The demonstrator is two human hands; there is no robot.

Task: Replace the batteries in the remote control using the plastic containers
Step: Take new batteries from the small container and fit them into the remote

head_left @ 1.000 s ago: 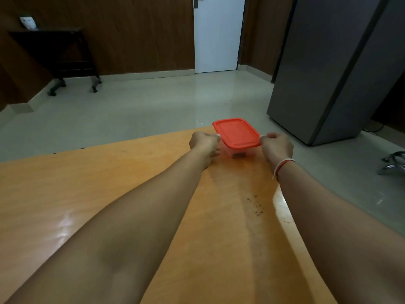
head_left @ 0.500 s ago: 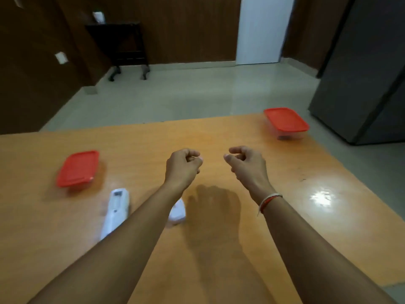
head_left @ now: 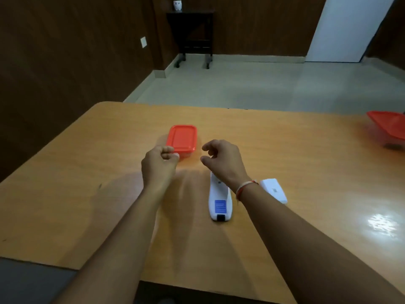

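Observation:
A clear plastic container with a red lid (head_left: 182, 139) sits on the wooden table (head_left: 87, 172) just beyond my hands. My left hand (head_left: 158, 164) hovers at its near corner, fingers curled with nothing in them. My right hand (head_left: 221, 160) hovers to the container's right, fingers loosely apart and empty. The white remote control (head_left: 219, 202) lies back side up beneath my right wrist, blue label showing. Its white battery cover (head_left: 274, 190) lies to the right of it. A second red-lidded container (head_left: 389, 130) stands at the far right edge of the view.
The table's far edge runs just behind the near container, with pale floor (head_left: 263, 84) beyond. A dark side table (head_left: 192, 36) stands against the brown wall, and a white door (head_left: 346, 29) is at the back right.
My hands left the right container, came back over the table and moved left toward the other container. The view has swung left, so the remote now lies under my right wrist.

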